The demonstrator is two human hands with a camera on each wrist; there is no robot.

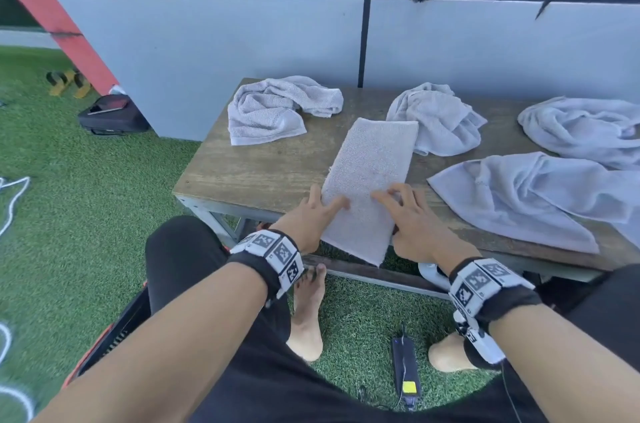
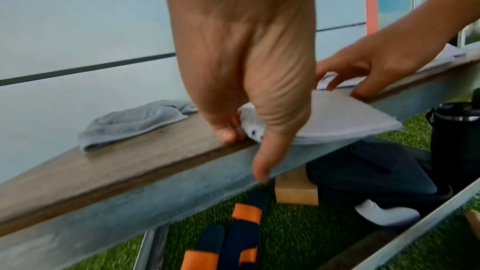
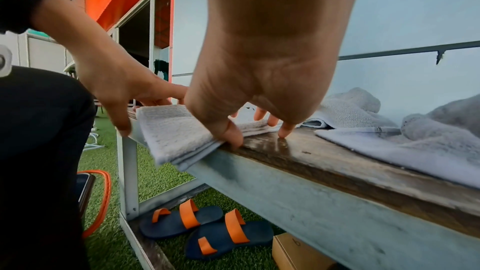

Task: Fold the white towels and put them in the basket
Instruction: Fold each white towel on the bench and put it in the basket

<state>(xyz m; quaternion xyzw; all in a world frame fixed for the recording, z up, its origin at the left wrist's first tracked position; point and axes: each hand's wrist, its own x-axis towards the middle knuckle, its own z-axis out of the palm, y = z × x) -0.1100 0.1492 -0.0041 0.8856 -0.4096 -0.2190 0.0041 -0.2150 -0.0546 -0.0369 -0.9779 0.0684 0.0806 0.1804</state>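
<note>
Both my forearms reach forward over my knees, wrists low at the near edge of the counter [image 1: 242, 166]. My left hand [image 1: 313, 215] sits at the left long edge of the folded towel [image 1: 367, 180], fingers stretched out flat on top of the cloth, thumb hanging down past the counter's front rail in the left wrist view; that grip is released, just pressing, not clutching. My right hand [image 1: 412, 218] mirrors it on the right long edge, fingers spread and fairly straight, fingertips [image 3: 285, 130] down on the wood and the cloth, thumb at the towel's edge on the counter lip; also a loose, flat grip, nothing pinched that I can make out. The folded towel is a long narrow strip, its long axis running from about 7 o'clock near me toward 1 o'clock at the wall, with its near end drooping off the front edge of the counter between my hands. Four more white towels lie loose on the counter: a crumpled one [image 1: 277, 107] at 11 o'clock, another heap [image 1: 436, 118] at 1 o'clock just beside the strip's far end, a third [image 1: 585, 125] farther out at 2 o'clock, and one spread flat [image 1: 526, 197] at 3 o'clock.
</note>
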